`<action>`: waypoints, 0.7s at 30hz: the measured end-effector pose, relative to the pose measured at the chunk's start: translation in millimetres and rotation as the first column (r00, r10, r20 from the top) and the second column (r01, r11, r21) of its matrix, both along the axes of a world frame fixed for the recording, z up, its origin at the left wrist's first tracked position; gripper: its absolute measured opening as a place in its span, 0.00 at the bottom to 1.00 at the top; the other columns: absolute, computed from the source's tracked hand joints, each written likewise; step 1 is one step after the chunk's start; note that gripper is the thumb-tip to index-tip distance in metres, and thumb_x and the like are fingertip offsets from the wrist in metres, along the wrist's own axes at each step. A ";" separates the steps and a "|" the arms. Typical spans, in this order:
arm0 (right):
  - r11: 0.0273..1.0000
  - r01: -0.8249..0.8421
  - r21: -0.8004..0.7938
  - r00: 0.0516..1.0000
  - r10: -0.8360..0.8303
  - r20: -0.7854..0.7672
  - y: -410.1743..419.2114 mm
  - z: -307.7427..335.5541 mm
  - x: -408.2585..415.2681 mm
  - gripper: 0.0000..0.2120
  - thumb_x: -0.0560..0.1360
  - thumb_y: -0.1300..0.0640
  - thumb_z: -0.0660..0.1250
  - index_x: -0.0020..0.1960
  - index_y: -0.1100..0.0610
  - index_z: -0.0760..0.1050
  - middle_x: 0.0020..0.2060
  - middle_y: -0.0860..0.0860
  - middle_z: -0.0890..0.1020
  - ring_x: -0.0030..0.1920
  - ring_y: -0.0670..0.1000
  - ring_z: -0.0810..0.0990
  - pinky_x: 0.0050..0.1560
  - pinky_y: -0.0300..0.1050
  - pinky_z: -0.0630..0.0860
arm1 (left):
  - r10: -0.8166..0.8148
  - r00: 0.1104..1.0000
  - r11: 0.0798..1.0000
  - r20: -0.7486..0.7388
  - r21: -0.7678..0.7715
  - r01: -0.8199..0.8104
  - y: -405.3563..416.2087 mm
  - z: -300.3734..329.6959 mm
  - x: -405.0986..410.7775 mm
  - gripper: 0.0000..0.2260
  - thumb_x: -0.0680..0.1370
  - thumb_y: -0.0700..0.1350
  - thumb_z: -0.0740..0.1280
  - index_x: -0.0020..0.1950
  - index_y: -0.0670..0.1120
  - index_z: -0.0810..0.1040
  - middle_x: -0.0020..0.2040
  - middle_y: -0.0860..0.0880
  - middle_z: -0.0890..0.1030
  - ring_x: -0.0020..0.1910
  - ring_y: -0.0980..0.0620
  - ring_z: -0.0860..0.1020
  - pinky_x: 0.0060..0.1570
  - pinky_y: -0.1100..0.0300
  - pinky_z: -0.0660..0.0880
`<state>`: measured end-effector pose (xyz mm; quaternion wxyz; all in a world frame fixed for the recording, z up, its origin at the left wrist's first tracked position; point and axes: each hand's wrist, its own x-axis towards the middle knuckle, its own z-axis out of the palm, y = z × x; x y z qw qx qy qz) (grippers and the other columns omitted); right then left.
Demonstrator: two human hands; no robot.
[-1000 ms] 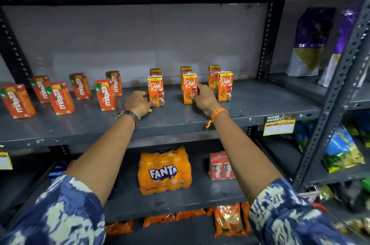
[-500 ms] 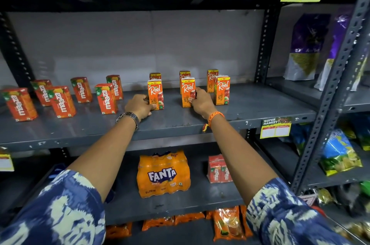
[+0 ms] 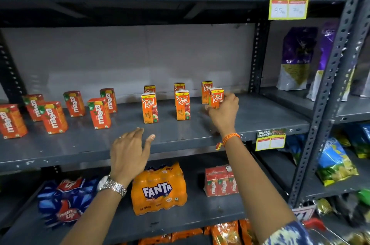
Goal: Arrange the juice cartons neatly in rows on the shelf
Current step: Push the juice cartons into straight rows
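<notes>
Two hands reach toward a grey metal shelf (image 3: 260, 116) that carries small juice cartons in two loose groups. Below it, on the next shelf down, an orange Fanta multipack (image 3: 159, 188) lies beside a small shrink-wrapped pack of red cartons (image 3: 220, 181), with a blue and red Thums Up pack (image 3: 64, 200) to the left. On the grey shelf, six red Maaza cartons (image 3: 53, 117) stand at the left, tilted at differing angles and unevenly spaced. At the middle and right stand orange Real cartons: three in a back row (image 3: 206, 89) near the rear wall and two free ones in front, the left front carton (image 3: 149, 107) and the middle front carton (image 3: 182, 105), both upright and well apart. The right hand (image 3: 225, 113) is closed around a third front carton (image 3: 216, 97), just in front of the rightmost back carton; whether its base touches the shelf is hidden by the fingers. The left hand (image 3: 129, 152) hovers over the shelf's front edge, fingers spread wide, holding nothing. A yellow price tag (image 3: 270, 139) hangs on the shelf lip at the right.
</notes>
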<state>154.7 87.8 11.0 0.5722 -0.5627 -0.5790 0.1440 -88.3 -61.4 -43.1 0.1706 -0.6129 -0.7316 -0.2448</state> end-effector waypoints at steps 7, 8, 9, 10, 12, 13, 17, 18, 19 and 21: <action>0.967 -0.057 -0.250 0.987 0.092 0.131 26.6 -2.6 0.2 0.33 0.70 0.56 0.77 0.67 0.64 0.65 0.64 0.61 0.75 0.66 0.62 0.74 0.64 0.54 0.72 | 0.030 0.995 0.999 -0.097 -0.008 -0.031 -3.5 -9.2 -0.1 0.34 0.81 0.64 0.46 0.69 0.42 0.77 0.67 0.43 0.80 0.66 0.44 0.79 0.61 0.48 0.76; 0.967 -0.066 -0.245 0.986 0.100 0.132 27.6 -3.8 0.7 0.32 0.70 0.56 0.77 0.67 0.64 0.66 0.63 0.61 0.76 0.65 0.62 0.75 0.63 0.54 0.73 | 0.034 0.995 0.999 -0.099 -0.001 -0.034 -2.7 -9.5 0.5 0.34 0.81 0.64 0.46 0.70 0.42 0.77 0.67 0.43 0.80 0.66 0.44 0.79 0.61 0.48 0.76; 0.968 -0.075 -0.237 0.985 0.108 0.131 28.4 -5.0 1.2 0.31 0.70 0.56 0.77 0.67 0.63 0.66 0.63 0.61 0.76 0.64 0.61 0.75 0.62 0.54 0.74 | 0.039 0.994 0.999 -0.099 0.004 -0.039 -2.2 -10.0 1.1 0.34 0.81 0.64 0.46 0.70 0.42 0.77 0.67 0.43 0.80 0.66 0.44 0.79 0.61 0.48 0.76; 0.969 -0.086 -0.231 0.985 0.118 0.127 29.0 -5.8 1.4 0.31 0.70 0.55 0.77 0.67 0.63 0.66 0.63 0.60 0.76 0.64 0.61 0.76 0.62 0.54 0.74 | 0.044 0.994 0.999 -0.099 0.012 -0.043 -1.9 -10.7 1.0 0.34 0.81 0.64 0.46 0.70 0.42 0.77 0.67 0.43 0.80 0.66 0.44 0.79 0.61 0.48 0.76; 0.967 -0.107 -0.230 0.983 0.138 0.124 30.5 -7.6 2.7 0.31 0.70 0.55 0.77 0.67 0.62 0.66 0.63 0.60 0.76 0.65 0.61 0.76 0.63 0.55 0.74 | 0.052 0.994 0.998 -0.096 0.029 -0.049 -1.2 -12.2 1.6 0.35 0.81 0.64 0.45 0.70 0.42 0.77 0.67 0.43 0.80 0.66 0.43 0.79 0.61 0.48 0.76; 0.966 -0.113 -0.233 0.982 0.145 0.123 31.2 -8.3 3.0 0.31 0.70 0.55 0.76 0.67 0.62 0.66 0.63 0.60 0.76 0.65 0.61 0.75 0.63 0.55 0.74 | 0.053 0.994 0.998 -0.095 0.037 -0.050 -1.3 -12.3 1.7 0.35 0.81 0.64 0.45 0.70 0.42 0.77 0.67 0.43 0.80 0.66 0.43 0.79 0.62 0.48 0.76; 0.965 -0.112 -0.236 0.984 0.141 0.112 27.5 -7.2 6.7 0.38 0.68 0.54 0.79 0.69 0.63 0.63 0.65 0.61 0.73 0.67 0.61 0.72 0.68 0.55 0.72 | 0.019 0.998 1.000 -0.061 0.004 -0.019 -5.2 -10.2 -1.3 0.36 0.80 0.66 0.44 0.74 0.44 0.73 0.72 0.45 0.75 0.71 0.45 0.74 0.68 0.48 0.71; 0.970 -0.091 -0.227 0.984 0.122 0.129 23.9 -7.0 6.9 0.42 0.67 0.53 0.79 0.71 0.65 0.60 0.67 0.61 0.71 0.69 0.61 0.70 0.70 0.55 0.69 | -0.001 0.999 1.000 -0.050 -0.004 0.000 -8.3 -11.0 -5.9 0.35 0.80 0.66 0.44 0.75 0.45 0.71 0.73 0.46 0.74 0.73 0.46 0.73 0.70 0.48 0.69; 0.977 -0.056 -0.207 0.984 0.089 0.152 18.7 -7.5 6.1 0.45 0.67 0.52 0.79 0.74 0.66 0.57 0.69 0.63 0.68 0.71 0.62 0.67 0.72 0.55 0.65 | -0.019 0.999 1.000 -0.045 -0.003 0.019 -13.2 -12.2 -12.0 0.34 0.80 0.65 0.45 0.76 0.46 0.70 0.74 0.47 0.73 0.74 0.47 0.71 0.73 0.49 0.67; 0.994 0.010 -0.106 0.986 0.007 0.167 1.7 -11.6 0.6 0.49 0.69 0.51 0.77 0.77 0.68 0.50 0.72 0.64 0.65 0.73 0.63 0.62 0.73 0.54 0.60 | -0.047 0.997 0.999 -0.063 0.018 0.048 -26.2 -15.9 -26.1 0.32 0.81 0.64 0.47 0.75 0.47 0.71 0.74 0.48 0.73 0.74 0.48 0.71 0.75 0.50 0.63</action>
